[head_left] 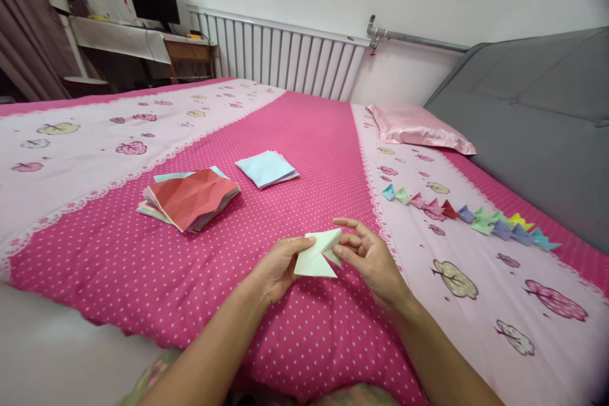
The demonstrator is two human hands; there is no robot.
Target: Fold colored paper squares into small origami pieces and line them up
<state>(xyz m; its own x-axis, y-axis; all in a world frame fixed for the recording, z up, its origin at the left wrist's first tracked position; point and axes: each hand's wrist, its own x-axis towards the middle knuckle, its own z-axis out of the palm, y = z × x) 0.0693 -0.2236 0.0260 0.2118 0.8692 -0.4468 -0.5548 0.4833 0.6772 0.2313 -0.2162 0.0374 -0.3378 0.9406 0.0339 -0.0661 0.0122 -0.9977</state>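
From far off, I saw the green paper (311,260) at six o'clock, held above the bed (314,130). The left hand (280,269) pinched its nine o'clock side, and the right hand (373,260) pinched its three o'clock side. I guessed this was a folding step, and the next move called for a small, careful press.

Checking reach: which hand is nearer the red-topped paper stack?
Left: the left hand is right of the red-topped stack, nearer the camera; the right hand is farther right.
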